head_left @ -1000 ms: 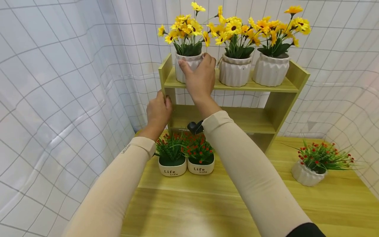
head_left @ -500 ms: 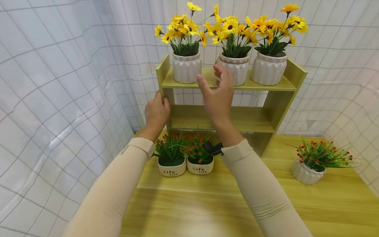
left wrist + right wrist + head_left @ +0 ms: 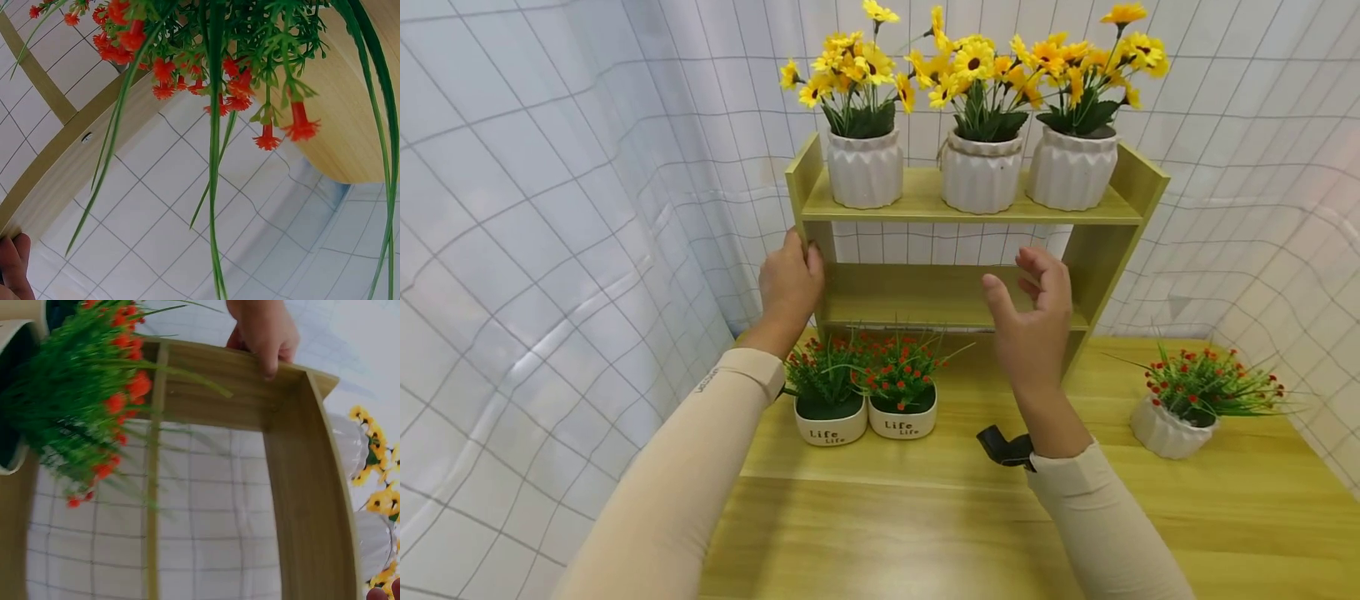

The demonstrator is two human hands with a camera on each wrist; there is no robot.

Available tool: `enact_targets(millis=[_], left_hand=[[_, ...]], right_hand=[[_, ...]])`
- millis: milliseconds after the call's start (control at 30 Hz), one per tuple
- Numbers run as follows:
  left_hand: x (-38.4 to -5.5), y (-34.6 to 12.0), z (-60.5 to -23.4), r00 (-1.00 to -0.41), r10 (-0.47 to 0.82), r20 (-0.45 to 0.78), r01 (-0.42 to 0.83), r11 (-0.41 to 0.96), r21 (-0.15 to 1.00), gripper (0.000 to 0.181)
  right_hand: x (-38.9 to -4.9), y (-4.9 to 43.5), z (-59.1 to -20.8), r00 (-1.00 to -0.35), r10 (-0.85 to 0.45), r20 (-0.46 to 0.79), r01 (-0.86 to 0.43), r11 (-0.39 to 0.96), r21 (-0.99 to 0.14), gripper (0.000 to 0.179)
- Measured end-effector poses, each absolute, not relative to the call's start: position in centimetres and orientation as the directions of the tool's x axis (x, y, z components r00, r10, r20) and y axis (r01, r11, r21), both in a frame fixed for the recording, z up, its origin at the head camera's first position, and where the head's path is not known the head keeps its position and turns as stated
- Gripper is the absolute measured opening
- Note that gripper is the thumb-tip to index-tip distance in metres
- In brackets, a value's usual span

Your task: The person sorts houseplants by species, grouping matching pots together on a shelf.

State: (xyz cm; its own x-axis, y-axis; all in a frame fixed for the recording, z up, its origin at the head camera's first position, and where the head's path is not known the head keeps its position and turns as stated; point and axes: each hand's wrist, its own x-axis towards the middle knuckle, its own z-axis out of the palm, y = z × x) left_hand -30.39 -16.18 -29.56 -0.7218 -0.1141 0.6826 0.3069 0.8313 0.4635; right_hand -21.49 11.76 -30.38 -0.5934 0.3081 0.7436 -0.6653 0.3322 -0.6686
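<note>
My left hand [image 3: 792,282] grips the left side panel of a wooden shelf [image 3: 920,190]; the right wrist view also shows this left hand [image 3: 267,331] on the panel. My right hand [image 3: 1036,333] is in front of the shelf's middle board with thumb and fingers apart, holding nothing. On the top board stand three white fluted pots with yellow flowers: a left pot [image 3: 865,173], a middle pot [image 3: 981,177] and a right pot [image 3: 1071,171]. They stand upright, the middle and right ones close together, with a wider gap beside the left one.
Two cream "Life" planters with red flowers, a left one [image 3: 831,427] and a right one [image 3: 902,421], stand before the shelf's lower left. A white pot [image 3: 1172,429] of red flowers leans at the right on the wooden table [image 3: 880,517]. A gridded white curtain [image 3: 587,208] surrounds the area.
My right hand has let go of the left yellow-flower pot and moved right and down, away from the top board. My left hand has kept its grip on the shelf panel.
</note>
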Motion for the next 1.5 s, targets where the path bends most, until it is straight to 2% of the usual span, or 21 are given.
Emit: enact_targets(millis=[200,367,767,933,1133,1500], left_hand=[[-30.3,-16.1,-29.5,-0.733,-0.112,0.671,0.298,0.834,0.465,0.024],[-30.3,-16.0,-29.5,-0.749,-0.103,0.654,0.294,0.834,0.468,0.023],[-30.2,-16.1,-29.4,-0.741,-0.104,0.663,0.295,0.837,0.461,0.023],[-30.1,-16.0,-29.3,-0.752,-0.104,0.651,0.29,0.835,0.468,0.023],[-30.0,-15.8,-29.3,-0.753,-0.108,0.649,0.288,0.833,0.473,0.023],[-30.2,-16.2,-29.4,-0.748,-0.118,0.654,0.286,0.831,0.477,0.024]], right_hand=[[-20.2,14.4,-34.1,-0.645,0.311,0.698,-0.595,0.368,-0.714,0.043],[-18.9,17.3,-37.2,-0.696,0.357,0.623,-0.477,0.419,-0.773,0.044],[-15.7,24.2,-42.3,-0.749,0.436,0.499,-0.243,0.52,-0.819,0.045],[-14.1,26.5,-43.5,-0.759,0.491,0.427,-0.142,0.515,-0.845,0.047],[-12.3,28.9,-44.0,-0.755,0.569,0.327,0.003,0.501,-0.865,0.05],[-10.8,33.0,-44.9,-0.654,0.724,0.219,0.158,0.414,-0.897,0.054]])
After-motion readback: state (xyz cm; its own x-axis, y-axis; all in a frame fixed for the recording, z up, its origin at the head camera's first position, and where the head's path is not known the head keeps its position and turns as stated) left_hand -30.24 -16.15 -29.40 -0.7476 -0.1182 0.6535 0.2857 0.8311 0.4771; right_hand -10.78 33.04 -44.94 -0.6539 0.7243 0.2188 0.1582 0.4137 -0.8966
